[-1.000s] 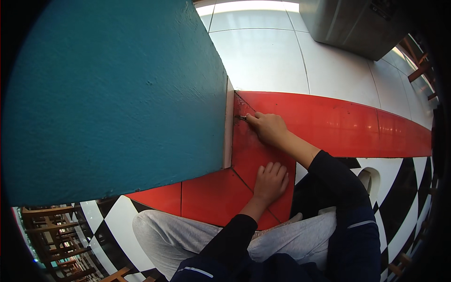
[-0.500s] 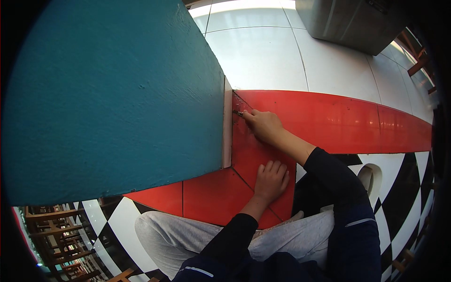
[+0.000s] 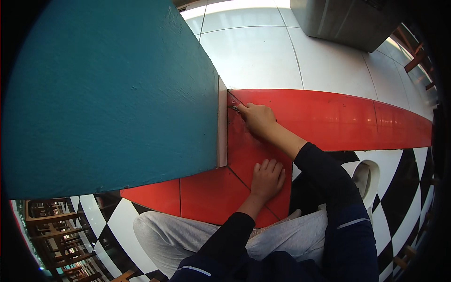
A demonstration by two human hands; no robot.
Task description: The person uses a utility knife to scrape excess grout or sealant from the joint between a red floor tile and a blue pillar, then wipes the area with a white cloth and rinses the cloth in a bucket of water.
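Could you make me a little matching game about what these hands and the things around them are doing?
1. Left hand
2. Right hand
3. Wall
4. Grey box

A. Blue-green
B. Grips a small tool
C. Stands on white tiles
D. Rests empty on red tiles

Pairs: 1-D, 2-B, 3-A, 4-C
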